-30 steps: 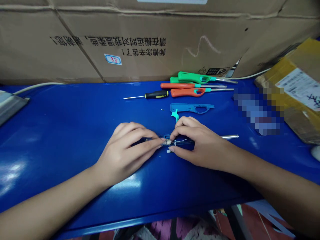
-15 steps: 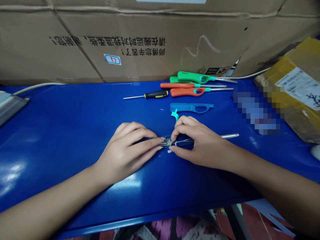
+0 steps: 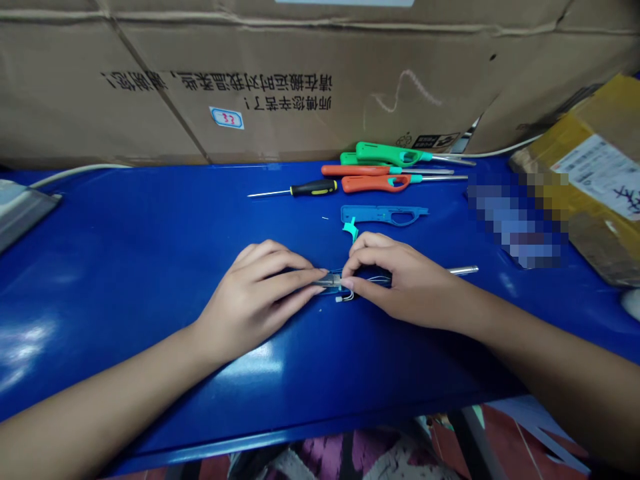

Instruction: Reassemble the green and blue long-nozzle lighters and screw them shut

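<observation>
My left hand [image 3: 255, 293] is closed around the rear of an opened blue gas lighter [image 3: 330, 281], fingers along one side and thumb on the other. A clear part, like a fuel tank, shows between the hands. My right hand [image 3: 393, 273] pinches at the front end of that clear part, so its fingertips hide the exact spot. Thin white wires run under the right hand, and a small white piece [image 3: 340, 299] hangs from them by the thumb. Past the right hand the lighter's metal tube [image 3: 465, 270] sticks out. Beyond lie a teal trigger [image 3: 351, 231] and a blue half shell [image 3: 370, 215].
A black-and-yellow screwdriver [image 3: 314, 189] lies behind my hands. Orange lighters [image 3: 370, 183] and green lighters [image 3: 387, 153] rest before a large cardboard box [image 3: 280, 133]. A taped parcel [image 3: 575, 200] and a blurred-out item [image 3: 520, 227] are at right.
My right thumb has shifted slightly up along the lighter, and the small white piece with its wires shows more fully below it. My left hand keeps its hold.
</observation>
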A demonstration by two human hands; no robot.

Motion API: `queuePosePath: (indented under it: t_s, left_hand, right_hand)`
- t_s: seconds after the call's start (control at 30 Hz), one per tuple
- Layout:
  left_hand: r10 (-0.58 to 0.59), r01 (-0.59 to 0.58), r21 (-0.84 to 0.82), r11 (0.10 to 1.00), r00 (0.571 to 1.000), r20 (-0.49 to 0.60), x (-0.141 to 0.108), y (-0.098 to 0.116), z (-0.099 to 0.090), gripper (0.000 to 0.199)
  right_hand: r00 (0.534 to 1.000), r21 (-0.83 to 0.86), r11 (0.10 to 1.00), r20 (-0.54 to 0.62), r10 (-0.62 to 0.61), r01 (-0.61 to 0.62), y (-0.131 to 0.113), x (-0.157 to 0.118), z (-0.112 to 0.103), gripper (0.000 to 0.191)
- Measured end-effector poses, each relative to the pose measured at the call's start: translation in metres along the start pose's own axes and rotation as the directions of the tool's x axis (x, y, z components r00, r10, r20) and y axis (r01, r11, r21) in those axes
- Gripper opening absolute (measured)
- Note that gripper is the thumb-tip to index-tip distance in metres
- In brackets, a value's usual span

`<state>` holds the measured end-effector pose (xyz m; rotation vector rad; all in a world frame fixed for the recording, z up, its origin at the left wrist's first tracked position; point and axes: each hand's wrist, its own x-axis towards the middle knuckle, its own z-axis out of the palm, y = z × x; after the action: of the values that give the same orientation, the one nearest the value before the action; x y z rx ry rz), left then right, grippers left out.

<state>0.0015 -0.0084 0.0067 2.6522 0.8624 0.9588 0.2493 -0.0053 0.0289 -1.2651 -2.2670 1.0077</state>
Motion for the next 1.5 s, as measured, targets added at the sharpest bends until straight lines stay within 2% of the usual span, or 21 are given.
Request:
queuePosePath:
  t_s: [0.27, 0.67, 1.1, 1.5]
  left_hand:
    - [-0.047, 0.036, -0.122, 0.992, 0.995, -0.088, 0.004, 0.0, 0.001, 0.022]
    - [-0.024, 0.01, -0.153, 0.988, 0.996, -0.09, 0.006, 0.001, 0.0, 0.019]
    - [-0.031, 0.013, -0.162, 0.987, 0.994, -0.106, 0.006, 0.003, -0.001, 0.019]
    - [0.01, -0.029, -0.186, 0.982, 0.995, -0.103, 0.007, 0.003, -0.001, 0.022]
  right_hand:
    - [0.998, 0.039, 0.998, -0.054, -0.039, 0.041, 0.0, 0.002, 0.0, 0.011]
    - [0.993, 0.094, 0.989, -0.04, -0.11, 0.114, 0.005, 0.006, -0.002, 0.008]
    - [0.997, 0.091, 0.993, -0.046, -0.066, 0.07, 0.006, 0.007, -0.014, 0.022]
    - [0.995, 0.105, 0.989, -0.012, -0.101, 0.102, 0.004, 0.007, -0.005, 0.012]
